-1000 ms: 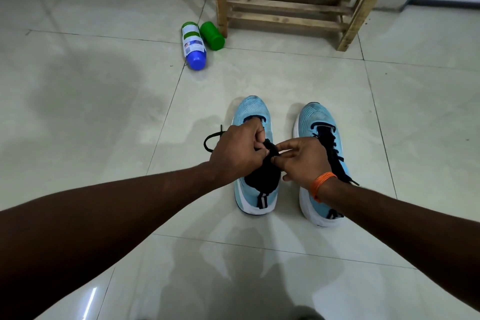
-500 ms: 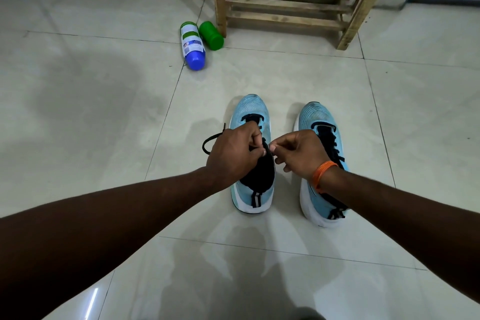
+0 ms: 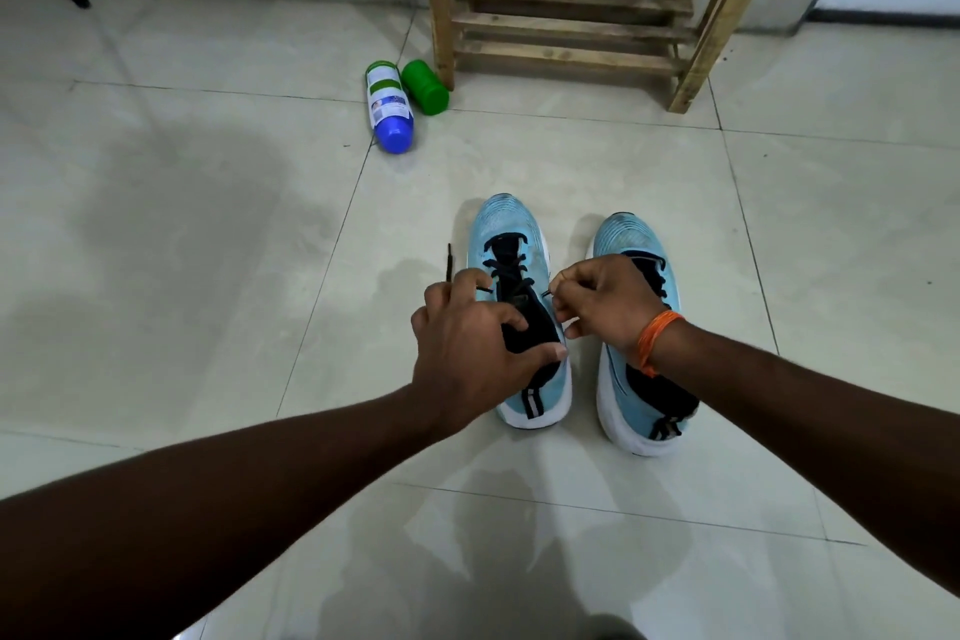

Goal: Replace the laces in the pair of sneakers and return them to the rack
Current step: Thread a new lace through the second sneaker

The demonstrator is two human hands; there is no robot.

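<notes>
Standing well beyond both grips, the rack is not yet called for. The left sneaker is set on the floor between the grips, and the right sneaker, apparently laced, is partly covered by the right wrist. One end of the black lace is held among the fingers of the left grip. The other end is pinched by the right grip. If the ends are pulled unevenly, one could be drawn back out of its eyelet, or the sneaker dragged sideways.

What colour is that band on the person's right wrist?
Orange; the wristband shows clearly in the head view.
</notes>
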